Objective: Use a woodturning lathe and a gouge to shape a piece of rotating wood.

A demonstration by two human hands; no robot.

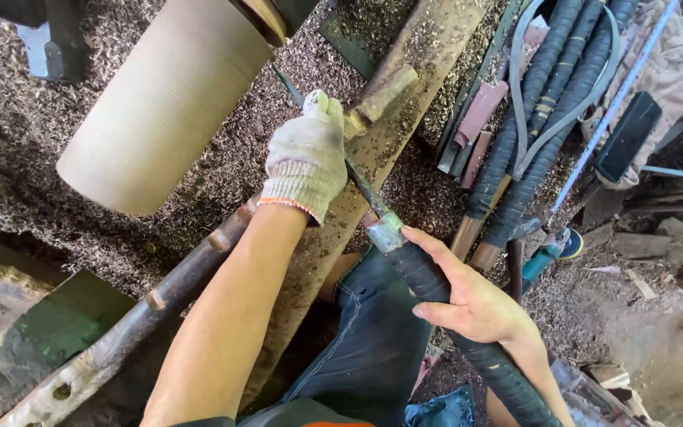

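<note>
Bare forearms are reaching down from the camera toward a long chisel [373,198], and both hands are gripping it. Wearing a white knit glove, the left hand [306,158] is closing over the chisel's steel shaft where it is crossing the long wooden rest bar [318,237], pinning it there. Bare and lower down, the right hand [472,304] is wrapping the black taped handle [452,316] just behind the metal collar [385,232], with the index finger lying along it toward the collar.

Lying across the bar, the chisel's long axis is running from lower right, by the person's knee in dark jeans [373,340], to upper left. Its tip is pointing at the end of the pale wooden cylinder [164,99] mounted above a bed of wood shavings [9,119]; the edge itself is too small to make out.

To do this well, I judge the gloved hand should be keeping the shaft pressed firmly onto the bar while the rear hand is steering with small movements. Spare taped handles [547,103] are lying off to the right.
</note>
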